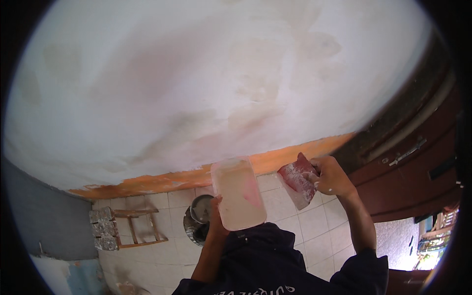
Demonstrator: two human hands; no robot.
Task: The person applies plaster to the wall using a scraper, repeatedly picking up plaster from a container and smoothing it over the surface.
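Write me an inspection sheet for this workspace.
Surface: white wall with beige and greyish patches, above a ragged-edged orange band.
Job's things: translucent rectangular plastic tub, pinkish and beige; thin maroon sheet with white smears.
Clutter: paint-spattered wooden stool; dark bucket with a round grey container at its top.
Hands: left hand grips the tub's side; right hand pinches the sheet, apart from the wall.
Cables: nothing seen.
Surroundings: pale tiled floor; brown door at right, with a metal bolt.
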